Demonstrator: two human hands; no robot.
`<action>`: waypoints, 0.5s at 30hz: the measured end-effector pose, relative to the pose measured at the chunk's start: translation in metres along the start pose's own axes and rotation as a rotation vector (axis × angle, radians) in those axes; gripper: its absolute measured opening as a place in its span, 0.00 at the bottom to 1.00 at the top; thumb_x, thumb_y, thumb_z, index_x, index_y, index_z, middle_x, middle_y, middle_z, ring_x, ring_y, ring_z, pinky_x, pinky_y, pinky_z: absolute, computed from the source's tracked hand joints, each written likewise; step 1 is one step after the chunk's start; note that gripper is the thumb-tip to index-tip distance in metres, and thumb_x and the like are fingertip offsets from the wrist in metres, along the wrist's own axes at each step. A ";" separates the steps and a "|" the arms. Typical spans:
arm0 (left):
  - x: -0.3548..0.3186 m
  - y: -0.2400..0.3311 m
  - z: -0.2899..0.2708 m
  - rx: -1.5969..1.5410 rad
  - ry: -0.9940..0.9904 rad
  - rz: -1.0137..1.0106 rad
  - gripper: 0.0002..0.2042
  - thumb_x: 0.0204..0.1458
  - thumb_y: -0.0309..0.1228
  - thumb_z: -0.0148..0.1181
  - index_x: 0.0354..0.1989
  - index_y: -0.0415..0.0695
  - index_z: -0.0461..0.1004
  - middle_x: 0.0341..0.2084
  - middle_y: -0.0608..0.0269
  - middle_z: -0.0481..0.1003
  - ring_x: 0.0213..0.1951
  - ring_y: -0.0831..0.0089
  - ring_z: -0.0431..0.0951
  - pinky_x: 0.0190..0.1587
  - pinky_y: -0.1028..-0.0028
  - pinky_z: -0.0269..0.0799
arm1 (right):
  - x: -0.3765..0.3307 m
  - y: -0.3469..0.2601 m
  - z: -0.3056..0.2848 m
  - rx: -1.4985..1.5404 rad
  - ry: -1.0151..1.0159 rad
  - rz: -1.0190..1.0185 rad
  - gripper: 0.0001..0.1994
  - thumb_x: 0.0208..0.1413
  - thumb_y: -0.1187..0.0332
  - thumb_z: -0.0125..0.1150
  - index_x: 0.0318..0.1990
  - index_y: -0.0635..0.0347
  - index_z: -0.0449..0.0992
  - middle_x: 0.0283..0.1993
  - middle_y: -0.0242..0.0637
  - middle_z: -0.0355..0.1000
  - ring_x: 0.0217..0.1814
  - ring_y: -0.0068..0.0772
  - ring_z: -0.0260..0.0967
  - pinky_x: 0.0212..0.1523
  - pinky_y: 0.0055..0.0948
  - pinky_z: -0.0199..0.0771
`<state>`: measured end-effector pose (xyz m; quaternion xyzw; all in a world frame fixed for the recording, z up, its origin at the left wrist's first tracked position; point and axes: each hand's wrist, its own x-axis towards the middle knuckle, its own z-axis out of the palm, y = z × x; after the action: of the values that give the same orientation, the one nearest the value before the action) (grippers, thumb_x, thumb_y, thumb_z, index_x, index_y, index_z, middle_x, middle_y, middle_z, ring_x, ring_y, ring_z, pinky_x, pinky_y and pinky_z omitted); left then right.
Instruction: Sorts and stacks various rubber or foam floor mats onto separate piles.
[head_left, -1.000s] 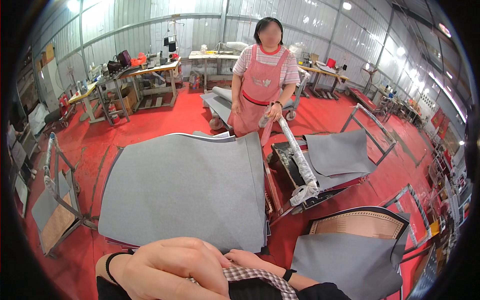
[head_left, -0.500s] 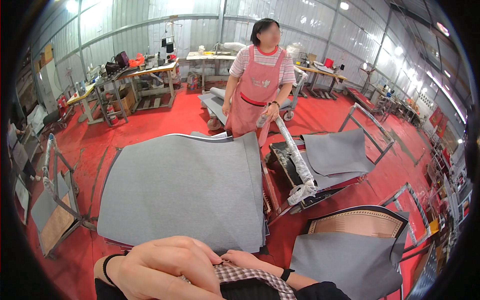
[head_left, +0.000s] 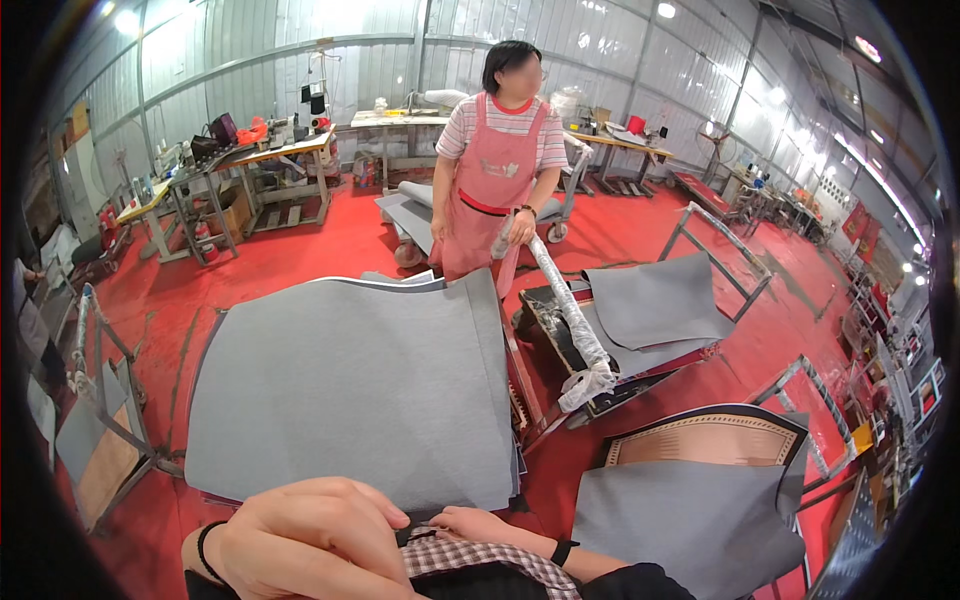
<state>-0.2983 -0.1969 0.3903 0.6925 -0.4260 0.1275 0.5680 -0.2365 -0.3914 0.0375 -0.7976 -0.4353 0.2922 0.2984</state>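
Several grey sheets (head_left: 360, 390) lay stacked flat on a low frame right in front of the person, the near edge of the pile reaching down to the two hands at the bottom of the view. The left hand (head_left: 310, 540) was loosely curled, knuckles up, resting over the right hand (head_left: 480, 522), whose fingers lay flat at the near edge of the pile; whether either actually pinched a sheet could not be told. The material looked thin, limp and matte, probably light one sheet at a time but floppy, so it would likely sag and fold if lifted from one point; taking it by the near edge or two corners seemed the sensible hold. Its surface did not look slippery, and nothing suggested it was fragile.

Across the pile a co-worker in a pink apron (head_left: 495, 170) held the upper end of a long plastic-wrapped roll (head_left: 565, 310), which slanted down onto a dark rack (head_left: 560, 340) carrying more grey pieces (head_left: 655, 300). Another rack (head_left: 700, 440) to the right held a tan panel under grey sheets. No bins or boxes with visible contents could be made out close by
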 end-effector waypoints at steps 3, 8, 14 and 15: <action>-0.006 -0.016 -0.001 0.113 -0.027 0.195 0.28 0.59 0.49 0.33 0.44 0.37 0.73 0.23 0.56 0.75 0.30 0.63 0.74 0.40 0.68 0.70 | -0.001 -0.002 -0.002 0.037 0.006 0.014 0.16 0.57 0.57 0.47 0.49 0.54 0.69 0.39 0.43 0.67 0.41 0.46 0.67 0.40 0.37 0.68; -0.003 -0.003 0.000 0.053 -0.007 0.074 0.14 0.52 0.35 0.49 0.33 0.37 0.76 0.24 0.59 0.73 0.28 0.65 0.72 0.41 0.68 0.68 | 0.001 0.003 0.002 0.029 0.008 -0.005 0.16 0.57 0.58 0.47 0.48 0.54 0.69 0.39 0.44 0.67 0.41 0.46 0.67 0.40 0.37 0.68; -0.003 -0.002 0.000 0.010 0.027 -0.020 0.04 0.45 0.29 0.62 0.28 0.42 0.78 0.21 0.66 0.71 0.26 0.74 0.70 0.40 0.69 0.65 | 0.000 -0.001 -0.001 0.025 0.011 -0.004 0.16 0.57 0.58 0.47 0.48 0.55 0.69 0.38 0.45 0.67 0.41 0.46 0.67 0.40 0.37 0.68; -0.003 -0.001 0.000 0.013 0.026 -0.020 0.04 0.44 0.29 0.62 0.28 0.42 0.78 0.21 0.66 0.71 0.26 0.74 0.70 0.40 0.69 0.65 | 0.000 -0.001 -0.001 0.030 0.010 -0.001 0.16 0.57 0.59 0.47 0.48 0.55 0.69 0.38 0.45 0.67 0.41 0.46 0.67 0.40 0.37 0.68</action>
<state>-0.2989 -0.1957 0.3875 0.6986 -0.4108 0.1337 0.5704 -0.2365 -0.3914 0.0395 -0.7942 -0.4297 0.2948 0.3126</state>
